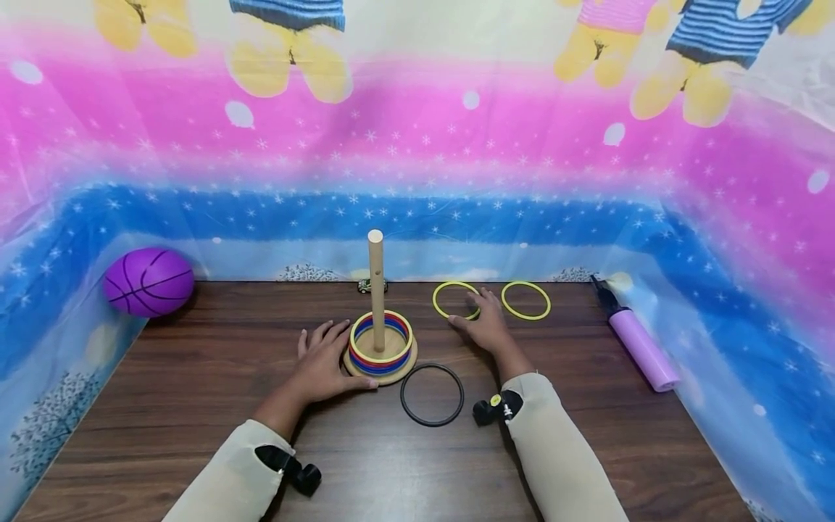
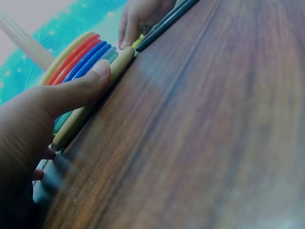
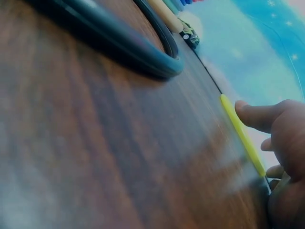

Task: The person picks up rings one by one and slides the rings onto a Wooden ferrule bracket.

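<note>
Two cream sleeves (image 1: 561,449) fill the lower edge of the head view, each with a small black camera strapped at the wrist. Just beyond them a black ring (image 1: 432,394) lies flat on the dark wooden bench (image 1: 196,406), close to the round wooden base (image 1: 398,370) of a ring-toss stand. The left hand (image 1: 324,366) rests against that base with its fingers spread flat on the bench and the thumb pressed to the base's edge (the left wrist view shows the thumb (image 2: 86,88) lying along the rim); it grips nothing. A stack of rings (image 1: 381,342), yellow on top with red and blue below, sits around the upright peg (image 1: 376,286).

The right hand (image 1: 484,324) lies further back, fingers loosely extended, fingertips on the near yellow ring (image 1: 456,300); whether it pinches the ring or only touches it is hard to tell from the blurred right wrist view. A second yellow ring (image 1: 525,300) lies just beside it, apart from the hand. A purple ball (image 1: 148,282) sits at the far left corner, a lilac pump (image 1: 639,344) along the right edge, and a tiny toy car (image 1: 372,286) behind the peg.
</note>
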The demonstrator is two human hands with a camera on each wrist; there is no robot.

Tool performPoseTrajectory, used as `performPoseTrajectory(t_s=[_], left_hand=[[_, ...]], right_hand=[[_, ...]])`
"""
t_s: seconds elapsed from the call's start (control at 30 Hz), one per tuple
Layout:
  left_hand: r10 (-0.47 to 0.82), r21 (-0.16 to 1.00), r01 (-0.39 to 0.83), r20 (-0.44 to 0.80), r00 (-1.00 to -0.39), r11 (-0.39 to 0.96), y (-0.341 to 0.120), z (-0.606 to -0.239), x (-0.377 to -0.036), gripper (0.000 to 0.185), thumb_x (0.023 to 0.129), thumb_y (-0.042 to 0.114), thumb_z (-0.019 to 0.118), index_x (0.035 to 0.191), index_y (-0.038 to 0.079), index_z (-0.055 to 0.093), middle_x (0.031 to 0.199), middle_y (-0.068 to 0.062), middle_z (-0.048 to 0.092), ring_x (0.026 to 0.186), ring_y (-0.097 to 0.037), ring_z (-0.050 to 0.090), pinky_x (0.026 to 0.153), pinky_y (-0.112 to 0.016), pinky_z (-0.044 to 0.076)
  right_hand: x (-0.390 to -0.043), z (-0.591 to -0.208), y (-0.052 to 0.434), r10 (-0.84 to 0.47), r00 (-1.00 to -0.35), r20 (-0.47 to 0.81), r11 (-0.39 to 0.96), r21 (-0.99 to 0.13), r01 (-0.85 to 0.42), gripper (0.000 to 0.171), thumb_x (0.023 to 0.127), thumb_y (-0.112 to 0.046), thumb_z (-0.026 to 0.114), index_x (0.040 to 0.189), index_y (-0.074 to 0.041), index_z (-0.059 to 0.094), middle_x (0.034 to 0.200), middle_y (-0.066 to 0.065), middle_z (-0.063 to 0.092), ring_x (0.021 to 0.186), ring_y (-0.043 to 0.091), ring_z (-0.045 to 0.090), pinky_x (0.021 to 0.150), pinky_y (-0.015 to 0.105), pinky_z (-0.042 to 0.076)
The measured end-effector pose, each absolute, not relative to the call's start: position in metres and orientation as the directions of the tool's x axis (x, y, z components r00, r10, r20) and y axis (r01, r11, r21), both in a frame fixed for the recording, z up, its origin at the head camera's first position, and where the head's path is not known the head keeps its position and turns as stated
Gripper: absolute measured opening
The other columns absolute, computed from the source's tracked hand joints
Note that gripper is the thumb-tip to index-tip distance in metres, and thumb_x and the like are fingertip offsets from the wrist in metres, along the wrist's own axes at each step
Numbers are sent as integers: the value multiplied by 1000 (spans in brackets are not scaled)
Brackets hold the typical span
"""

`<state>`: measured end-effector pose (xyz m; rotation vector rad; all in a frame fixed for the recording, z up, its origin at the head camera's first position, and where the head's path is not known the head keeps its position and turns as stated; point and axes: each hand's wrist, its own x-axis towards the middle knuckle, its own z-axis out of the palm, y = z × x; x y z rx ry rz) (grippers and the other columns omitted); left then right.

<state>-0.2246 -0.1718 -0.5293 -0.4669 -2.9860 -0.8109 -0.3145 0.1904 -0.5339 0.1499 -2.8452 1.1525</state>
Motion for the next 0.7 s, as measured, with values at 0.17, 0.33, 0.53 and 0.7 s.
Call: performPoseTrajectory(t_s=[0.17, 0.33, 0.53, 0.7], left_hand=[[282, 490, 289, 92, -955, 822, -172, -531, -225, 125, 76, 75, 88, 169, 6, 41, 176, -20, 38, 165, -52, 21, 127, -82, 2], [281, 488, 291, 97, -955, 823, -173, -531, -226, 125, 76, 75, 88, 169, 7, 41, 176, -20, 38, 165, -52, 22, 127, -83, 3], [287, 490, 295, 93, -953, 821, -173, -530, -225, 125, 75, 75, 88, 169, 6, 41, 176, -20, 38, 165, -52, 22, 127, -83, 3], [286, 487, 292, 88, -954, 823, -172, -530, -225, 126, 75, 77, 87, 169, 6, 42, 176, -20, 38, 165, -51, 22, 128, -82, 3]], right_hand=[[-316, -534, 189, -69, -994, 90, 756, -645, -111, 77, 101, -39, 79, 164, -5, 50, 179, 27, 25, 170, 48, 14, 134, 72, 18], [-316, -532, 187, -73, -993, 92, 775, -622, -115, 75, 101, -38, 80, 161, -4, 53, 179, 26, 27, 169, 48, 15, 133, 75, 14], [-314, -532, 188, -60, -994, 90, 777, -621, -104, 72, 101, -36, 81, 159, -1, 55, 178, 25, 30, 169, 47, 17, 135, 72, 17], [-313, -533, 187, -32, -996, 84, 761, -644, -79, 72, 101, -35, 81, 158, 0, 55, 178, 23, 31, 169, 47, 20, 134, 67, 24]])
